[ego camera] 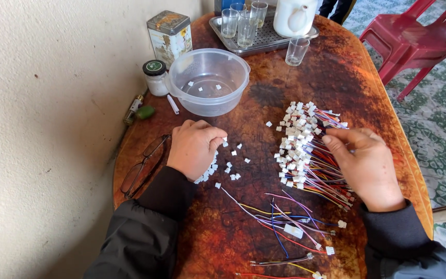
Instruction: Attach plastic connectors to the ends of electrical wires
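Two bare hands, no gloves, rings or watch seen. Left hand point(196, 149) just left of the wire bundle point(311, 155); right hand point(365, 163) at that bundle's right edge. Fingernails short and plain where visible. Both forearms clad in long sleeves of dark charcoal-grey fabric, matte and slightly creased. Left sleeve point(145, 227) below-left of the bundle, ended at the wrist in a darker, near-black plain cuff; broad folds toward the elbow. Right sleeve point(403, 243) below-right of the bundle, ended in a snug cuff with a faint seam; lower part tinged bluish-grey. No buttons, zips or markings made out on either sleeve.
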